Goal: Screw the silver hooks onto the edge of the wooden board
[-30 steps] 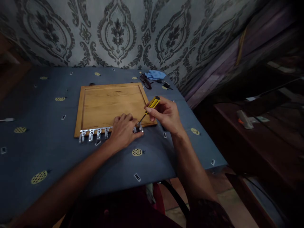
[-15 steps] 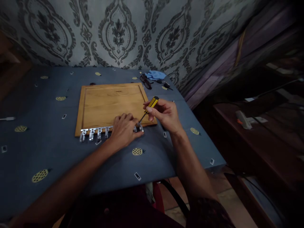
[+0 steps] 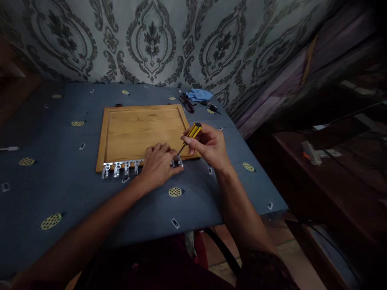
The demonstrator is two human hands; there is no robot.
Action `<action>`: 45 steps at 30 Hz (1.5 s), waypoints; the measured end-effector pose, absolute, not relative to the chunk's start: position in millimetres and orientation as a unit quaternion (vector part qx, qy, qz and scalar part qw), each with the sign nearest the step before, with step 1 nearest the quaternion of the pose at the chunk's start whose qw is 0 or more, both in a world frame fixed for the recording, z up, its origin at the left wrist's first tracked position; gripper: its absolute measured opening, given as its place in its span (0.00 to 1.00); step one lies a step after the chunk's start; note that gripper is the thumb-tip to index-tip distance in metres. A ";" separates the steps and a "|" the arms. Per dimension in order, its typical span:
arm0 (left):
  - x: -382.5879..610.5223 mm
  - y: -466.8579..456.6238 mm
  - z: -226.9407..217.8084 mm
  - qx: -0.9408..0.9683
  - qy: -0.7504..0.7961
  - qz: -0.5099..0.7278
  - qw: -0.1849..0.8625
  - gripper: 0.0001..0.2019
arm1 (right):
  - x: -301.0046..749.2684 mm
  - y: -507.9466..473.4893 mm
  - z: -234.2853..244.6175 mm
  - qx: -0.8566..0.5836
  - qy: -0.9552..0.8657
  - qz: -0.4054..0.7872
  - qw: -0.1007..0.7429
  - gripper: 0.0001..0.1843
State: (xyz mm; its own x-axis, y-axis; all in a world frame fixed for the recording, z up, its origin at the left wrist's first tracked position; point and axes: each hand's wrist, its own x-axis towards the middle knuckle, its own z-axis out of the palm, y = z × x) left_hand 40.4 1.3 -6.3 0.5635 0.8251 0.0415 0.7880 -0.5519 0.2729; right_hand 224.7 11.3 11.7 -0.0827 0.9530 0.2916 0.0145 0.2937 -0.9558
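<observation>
A wooden board point(image 3: 136, 131) with a raised frame lies flat on the table. Along its near edge runs a silver metal hook rail point(image 3: 117, 168) with several hooks hanging over the front. My left hand point(image 3: 159, 163) grips the rail near its right end, fingers on top over the board and thumb in front; it hides part of the rail. Between the thumb and fingers of my right hand point(image 3: 211, 147) is a yellow-and-black screwdriver point(image 3: 194, 131). The screwdriver slants down to the left, its tip at the rail's right-end hook point(image 3: 179, 161).
Dark glasses point(image 3: 188, 103), a blue cloth point(image 3: 198, 95) and a black item point(image 3: 211, 106) lie near the back right corner of the cloth-covered table point(image 3: 121, 217). A patterned wall point(image 3: 151, 40) rises behind. A white-handled tool point(image 3: 10, 148) lies at far left.
Both hands keep their places on the rail and the screwdriver. The right fingers have shifted slightly around the handle; the view has moved a little.
</observation>
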 end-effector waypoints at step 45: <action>40.2 0.9 -3.8 0.877 0.459 0.075 0.120 0.21 | 217.7 3.6 18.2 -0.451 -0.607 0.363 0.545 0.27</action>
State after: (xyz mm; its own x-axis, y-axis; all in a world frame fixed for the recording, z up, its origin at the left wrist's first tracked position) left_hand 40.2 0.9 -3.8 0.5671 0.8234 0.0211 0.7876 -0.5496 0.2785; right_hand 217.7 3.6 18.2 0.0008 0.9427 0.3336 0.1520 0.3297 -0.9318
